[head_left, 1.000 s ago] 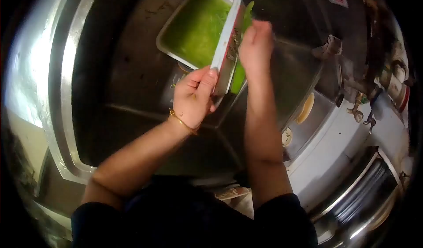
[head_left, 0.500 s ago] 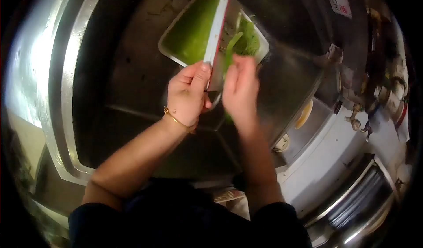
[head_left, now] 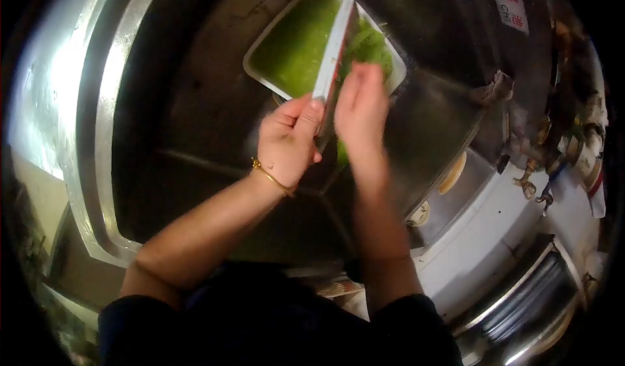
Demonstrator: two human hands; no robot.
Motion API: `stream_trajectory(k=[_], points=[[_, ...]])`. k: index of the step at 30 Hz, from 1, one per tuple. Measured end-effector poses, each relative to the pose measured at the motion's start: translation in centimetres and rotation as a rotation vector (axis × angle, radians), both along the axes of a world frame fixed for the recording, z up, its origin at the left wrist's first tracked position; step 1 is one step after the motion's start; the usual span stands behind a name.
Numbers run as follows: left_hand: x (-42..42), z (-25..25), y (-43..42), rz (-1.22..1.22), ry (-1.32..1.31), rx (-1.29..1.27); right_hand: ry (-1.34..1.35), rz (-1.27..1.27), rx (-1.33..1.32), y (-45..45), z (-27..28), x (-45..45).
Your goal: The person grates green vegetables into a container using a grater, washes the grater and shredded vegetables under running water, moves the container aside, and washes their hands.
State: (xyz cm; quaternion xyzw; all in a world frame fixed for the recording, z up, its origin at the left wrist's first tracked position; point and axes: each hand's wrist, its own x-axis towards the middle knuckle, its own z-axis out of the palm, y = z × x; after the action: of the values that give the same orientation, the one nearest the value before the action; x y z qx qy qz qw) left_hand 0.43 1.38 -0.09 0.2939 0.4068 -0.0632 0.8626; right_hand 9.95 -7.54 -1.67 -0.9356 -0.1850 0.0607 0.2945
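Curving down the left side, a shiny metal rim (head_left: 107, 119) borders a dark basin. Further right, a white tub (head_left: 265, 83) holds greenish contents (head_left: 296, 50) at the far side from the person. The left hand (head_left: 285, 139), a gold-coloured bracelet (head_left: 273, 178) at its wrist, is clamped around the near end of a white-edged board (head_left: 332, 50). The board's long axis runs from that grip away from the person, leaning slightly right, and crosses above the tub. Just right of the board's right-hand side is the right hand (head_left: 363, 106), fingers curled in and blurred, seemingly closed on a green stalk (head_left: 342, 152) whose end shows beside the wrist; whether it touches the board cannot be told. Well apart, further right, are a yellow dish (head_left: 454, 173) and a metal tap (head_left: 526, 185).
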Motion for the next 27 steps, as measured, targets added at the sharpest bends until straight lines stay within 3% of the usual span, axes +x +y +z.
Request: stream_trajectory(k=[1, 3, 6, 8, 11, 15, 16, 19, 20, 23, 24, 27], points=[[-0.1, 0.1, -0.3, -0.026, -0.003, 0.044, -0.048, 0.003, 0.039, -0.1, -0.9, 2.3], [-0.3, 0.5, -0.7, -0.094, -0.023, 0.043, -0.061, -0.164, -0.149, 0.5, -0.8, 6.8], [-0.1, 0.5, -0.6, -0.096, -0.041, 0.032, -0.073, -0.128, -0.211, 0.0, -0.1, 7.0], [0.4, 0.3, 0.0, -0.03, 0.001, 0.042, -0.043, 0.032, 0.042, -0.7, 0.6, 1.9], [0.2, -0.6, 0.5, 0.038, -0.07, 0.053, 0.196, -0.062, 0.094, 0.2, 1.2, -2.7], [-0.2, 0.0, -0.4, -0.082, -0.039, 0.097, -0.069, -0.027, 0.008, -0.2, -1.5, 4.2], [-0.1, 0.4, -0.3, -0.119, -0.013, 0.096, 0.029, -0.148, -0.071, 0.1, -1.3, 6.1], [0.2, 0.5, -0.2, -0.098, 0.032, 0.067, 0.293, -0.34, 0.24, -1.5, -1.8, 9.9], [0.7, 0.5, 0.2, -0.004, 0.051, 0.07, 0.519, -0.441, 0.444, -2.4, -1.6, 10.3], [1.4, -0.2, 1.6, 0.158, 0.104, 0.078, 1.408, -0.44, 0.886, -6.1, -1.4, 9.8], [1.5, 0.0, 1.7, 0.175, 0.109, 0.052, 1.297, -0.57, 0.774, -4.9, -1.3, 8.6], [1.3, 0.0, 1.2, 0.169, 0.161, 0.007, 1.353, -0.555, 0.854, -3.8, -1.0, 8.0]])
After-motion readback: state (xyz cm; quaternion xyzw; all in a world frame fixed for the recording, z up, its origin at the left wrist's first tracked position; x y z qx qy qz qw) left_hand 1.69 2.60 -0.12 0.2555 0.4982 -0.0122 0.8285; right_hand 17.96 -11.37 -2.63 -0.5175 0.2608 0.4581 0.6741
